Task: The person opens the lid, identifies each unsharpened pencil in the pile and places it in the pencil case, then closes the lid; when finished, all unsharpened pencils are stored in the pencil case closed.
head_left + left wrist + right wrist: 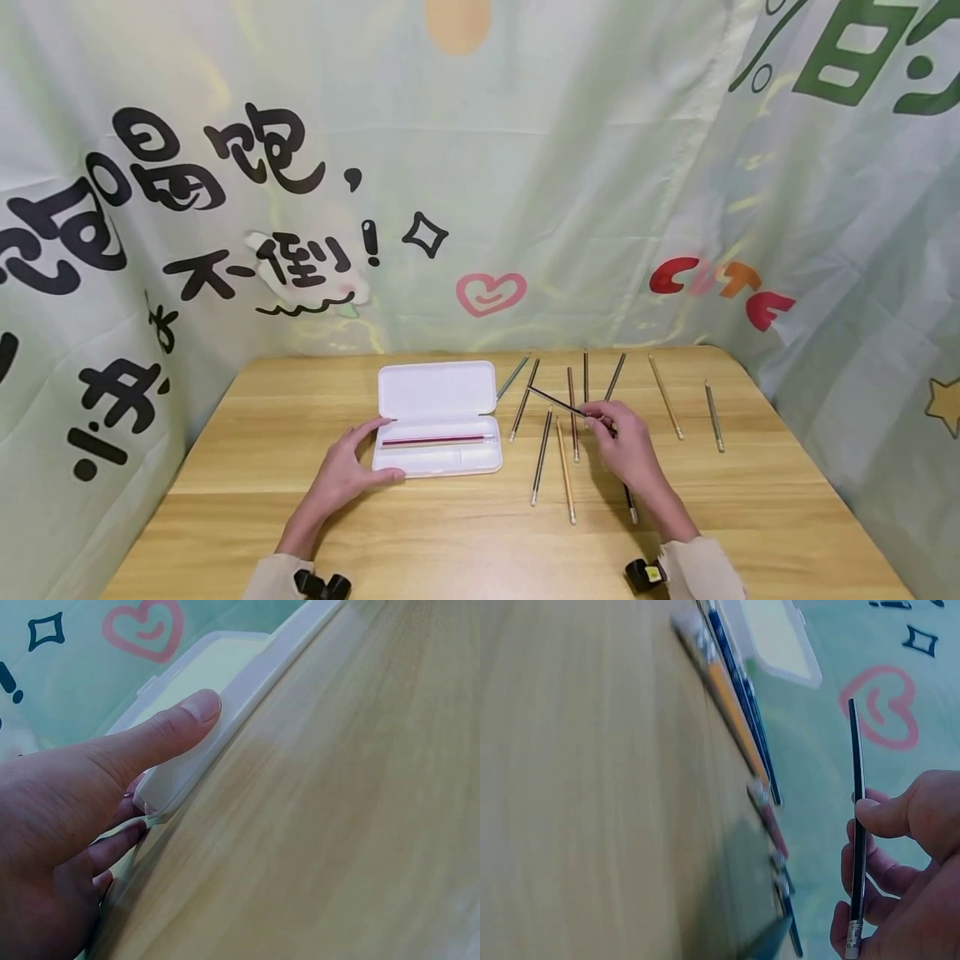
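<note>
An open white pencil case [437, 390] lies on the table with its lid folded back. A dark red pencil [432, 440] lies in its tray, with a paler strip along it. My left hand [345, 467] holds the case at its left end, thumb [184, 724] on the front wall and fingers around the far side. Pinched between my right thumb and fingers is a black pencil [853, 742] with a metal-banded eraser end. That right hand [622, 442] is raised over the scattered pencils, the black pencil pointing left toward the case.
Several loose pencils lie right of the case, among them a yellow pencil [566, 475], a black pencil [542, 458] and a dark red pencil [573, 408]. Farther right are a natural wood pencil [665, 396] and a grey pencil [713, 417]. A printed curtain [570, 208] hangs behind the table [465, 542].
</note>
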A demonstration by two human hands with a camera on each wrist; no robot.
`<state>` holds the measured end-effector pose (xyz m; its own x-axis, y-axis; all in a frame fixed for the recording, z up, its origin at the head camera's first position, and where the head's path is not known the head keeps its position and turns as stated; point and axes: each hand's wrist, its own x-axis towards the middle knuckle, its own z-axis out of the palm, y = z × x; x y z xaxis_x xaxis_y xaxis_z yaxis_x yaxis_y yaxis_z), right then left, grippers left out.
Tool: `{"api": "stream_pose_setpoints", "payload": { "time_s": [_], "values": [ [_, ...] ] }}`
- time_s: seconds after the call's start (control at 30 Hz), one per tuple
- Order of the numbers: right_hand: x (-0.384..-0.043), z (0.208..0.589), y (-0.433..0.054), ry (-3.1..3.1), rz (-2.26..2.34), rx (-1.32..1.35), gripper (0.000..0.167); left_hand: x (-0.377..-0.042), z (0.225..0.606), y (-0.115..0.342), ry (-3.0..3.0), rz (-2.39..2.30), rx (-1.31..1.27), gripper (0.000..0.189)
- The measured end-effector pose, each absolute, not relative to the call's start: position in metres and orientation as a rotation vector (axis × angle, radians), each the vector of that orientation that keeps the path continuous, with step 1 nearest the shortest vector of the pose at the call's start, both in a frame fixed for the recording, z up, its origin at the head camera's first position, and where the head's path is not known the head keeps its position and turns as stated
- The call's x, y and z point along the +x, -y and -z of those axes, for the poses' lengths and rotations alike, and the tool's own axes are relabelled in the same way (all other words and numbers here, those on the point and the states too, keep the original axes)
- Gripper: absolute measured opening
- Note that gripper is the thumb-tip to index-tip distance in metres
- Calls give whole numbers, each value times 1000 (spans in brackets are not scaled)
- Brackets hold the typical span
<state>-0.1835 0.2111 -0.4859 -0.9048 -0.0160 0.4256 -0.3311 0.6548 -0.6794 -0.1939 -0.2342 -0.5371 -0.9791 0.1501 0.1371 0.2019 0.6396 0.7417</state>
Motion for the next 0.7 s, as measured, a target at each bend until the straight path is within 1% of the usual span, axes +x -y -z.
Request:
{"api": "stream_pose_setpoints", "payload": {
  "time_s": [0.27, 0.5, 0.7],
  "values": [
    [-188, 484, -181, 2576, -1122, 363, 22, -194, 536, 233, 2792, 1294, -292, 91],
    [-195, 482, -155, 2595, -1146, 461, 32, -194, 535, 233, 2804, 1296, -279, 92],
    [-203, 480, -130, 2535, -1174, 520, 27, -194, 536, 233, 2813, 1297, -274, 92]
  ]
}}
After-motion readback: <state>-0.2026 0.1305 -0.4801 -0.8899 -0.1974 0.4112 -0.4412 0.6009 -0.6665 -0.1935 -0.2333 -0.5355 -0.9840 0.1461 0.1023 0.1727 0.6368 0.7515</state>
